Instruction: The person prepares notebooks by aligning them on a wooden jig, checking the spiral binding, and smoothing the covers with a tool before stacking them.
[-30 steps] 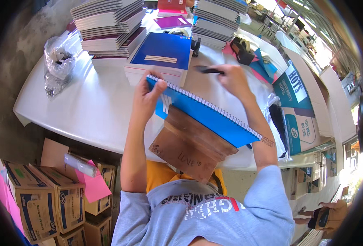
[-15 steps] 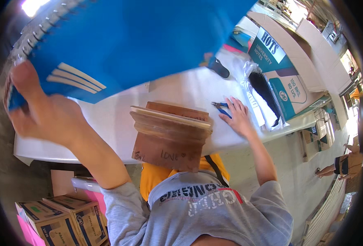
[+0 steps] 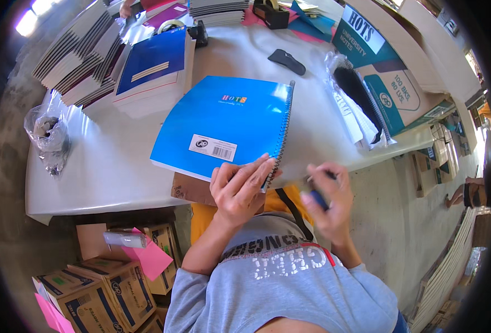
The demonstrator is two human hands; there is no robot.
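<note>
At the white surface (image 3: 106, 166), the blue notebook (image 3: 223, 122) has come down over a brown board (image 3: 192, 188). The left grip (image 3: 238, 191) holds its near corner; right of it, the right grip (image 3: 332, 201) now clasps blurred pliers (image 3: 318, 200), close to the coil (image 3: 286, 127).

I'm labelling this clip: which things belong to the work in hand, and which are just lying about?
In hand:
blue spiral notebook, under the left hand
blue-handled tool, blurred, in the right hand
brown stand, beneath the notebook

Apparently lying about:
clear plastic bag
black tape dispenser
pink sheet by the cartons
</note>
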